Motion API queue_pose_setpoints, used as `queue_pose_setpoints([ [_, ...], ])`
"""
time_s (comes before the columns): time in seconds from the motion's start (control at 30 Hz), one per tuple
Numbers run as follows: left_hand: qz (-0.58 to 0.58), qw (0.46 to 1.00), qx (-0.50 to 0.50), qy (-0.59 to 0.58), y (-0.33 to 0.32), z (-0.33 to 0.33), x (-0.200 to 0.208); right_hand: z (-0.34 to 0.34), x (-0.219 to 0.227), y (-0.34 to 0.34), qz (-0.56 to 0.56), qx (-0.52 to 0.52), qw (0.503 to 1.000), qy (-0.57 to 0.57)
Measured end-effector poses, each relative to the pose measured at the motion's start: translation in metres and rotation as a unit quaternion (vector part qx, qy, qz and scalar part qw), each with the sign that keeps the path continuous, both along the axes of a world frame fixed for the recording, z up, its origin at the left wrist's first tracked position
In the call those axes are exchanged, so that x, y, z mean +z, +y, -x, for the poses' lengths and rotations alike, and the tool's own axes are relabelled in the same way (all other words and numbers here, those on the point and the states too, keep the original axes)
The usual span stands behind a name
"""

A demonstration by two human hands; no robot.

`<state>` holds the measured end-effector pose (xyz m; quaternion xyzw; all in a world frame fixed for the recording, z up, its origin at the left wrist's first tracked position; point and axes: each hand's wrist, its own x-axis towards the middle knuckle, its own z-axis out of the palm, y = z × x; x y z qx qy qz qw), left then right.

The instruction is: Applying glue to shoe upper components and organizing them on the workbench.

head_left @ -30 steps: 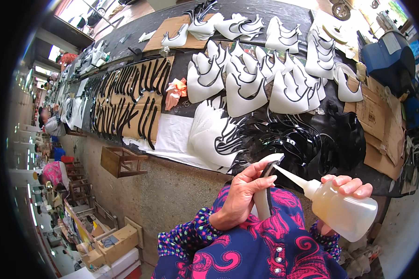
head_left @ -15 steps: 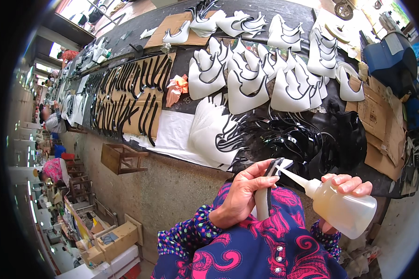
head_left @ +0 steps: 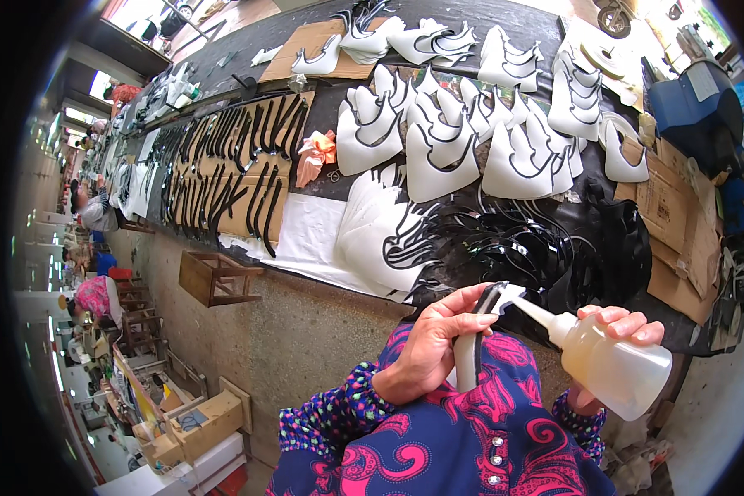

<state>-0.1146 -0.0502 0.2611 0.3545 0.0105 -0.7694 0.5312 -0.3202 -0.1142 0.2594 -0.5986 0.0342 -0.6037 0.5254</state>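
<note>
My left hand (head_left: 426, 351) pinches a curved white piece with a black edge strip (head_left: 467, 362) between thumb and fingers, just above my lap. A small white flap (head_left: 509, 296) sticks out at its upper end. In my right hand (head_left: 624, 324) is a translucent squeeze bottle (head_left: 616, 368), tilted so its long thin nozzle (head_left: 533, 311) points left toward the piece. Pale yellowish liquid shows inside the bottle. The nozzle tip is close to the white flap; whether it touches is hard to tell. Part of my right hand is hidden behind the bottle.
The dark table (head_left: 306, 264) ahead bears stacked white cut pieces (head_left: 438, 165) with black edging and a heap of black strips (head_left: 521, 240). More black strips lie on cardboard (head_left: 231, 207) at left. A wooden stool (head_left: 215, 277) stands left; a blue machine (head_left: 694, 107) is at far right.
The bottle has shifted slightly right, drawing its nozzle tip away from the piece's black edge. My left hand keeps its hold on the piece in nearly the same place.
</note>
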Motion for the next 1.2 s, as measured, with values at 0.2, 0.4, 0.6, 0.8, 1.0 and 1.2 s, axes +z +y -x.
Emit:
queue_pose_setpoints([
  [0.2, -0.001, 1.000, -0.014, -0.002, -0.001, 0.000, -0.003, -0.004, 0.008, 0.003, -0.025, -0.019, 0.999, 0.026],
  [0.4, 0.006, 0.999, -0.019, -0.037, -0.004, 0.000, 0.001, -0.005, 0.003, 0.003, -0.026, -0.007, 1.000, 0.011],
  [0.6, 0.012, 0.998, -0.026, -0.048, -0.005, -0.001, 0.001, -0.004, 0.000, 0.002, -0.038, -0.036, 0.999, 0.013],
  [0.8, 0.011, 0.998, -0.021, -0.059, -0.006, -0.003, 0.001, -0.017, 0.001, -0.001, -0.003, 0.024, 1.000, -0.011],
  [1.0, 0.008, 0.997, -0.034, -0.071, -0.007, -0.006, 0.000, -0.019, 0.000, -0.002, 0.003, -0.003, 1.000, -0.007],
  [1.2, -0.002, 0.997, -0.041, -0.066, -0.007, -0.010, 0.000, -0.021, -0.002, 0.000, 0.019, -0.034, 0.999, -0.003],
])
